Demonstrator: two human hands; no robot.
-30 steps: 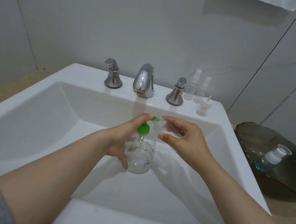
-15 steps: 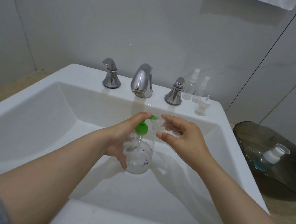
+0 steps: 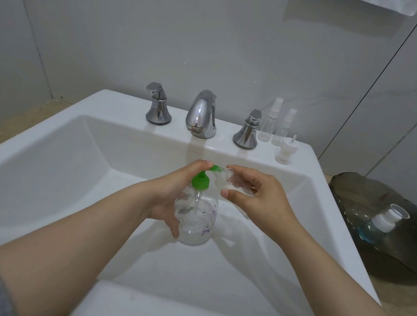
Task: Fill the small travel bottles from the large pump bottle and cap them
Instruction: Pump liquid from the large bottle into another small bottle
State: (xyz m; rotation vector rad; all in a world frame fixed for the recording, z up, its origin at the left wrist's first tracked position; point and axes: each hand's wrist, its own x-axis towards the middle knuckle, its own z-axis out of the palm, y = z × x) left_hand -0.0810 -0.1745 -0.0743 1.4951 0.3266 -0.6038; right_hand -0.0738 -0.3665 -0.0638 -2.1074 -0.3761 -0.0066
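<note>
One spout [image 3: 201, 116]. Two handles, left handle [image 3: 157, 106] and right handle [image 3: 247, 131], flanking spout. Two spray bottles right of spout, taller bottle [image 3: 270, 127] beside shorter bottle [image 3: 283, 132]. One loose cap [image 3: 285, 151], also right of spout. One pump bottle [image 3: 198, 223] and one small bottle [image 3: 221, 181] in front of spout, in two hands, left hand [image 3: 170, 195] and right hand [image 3: 259, 201]. One blue bottle [image 3: 382, 223] on one tray [image 3: 402, 258], far right of spout.

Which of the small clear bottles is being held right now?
The travel bottle in the right hand, at the green pump spout; the two spray bottles stand upright on the sink ledge.
</note>
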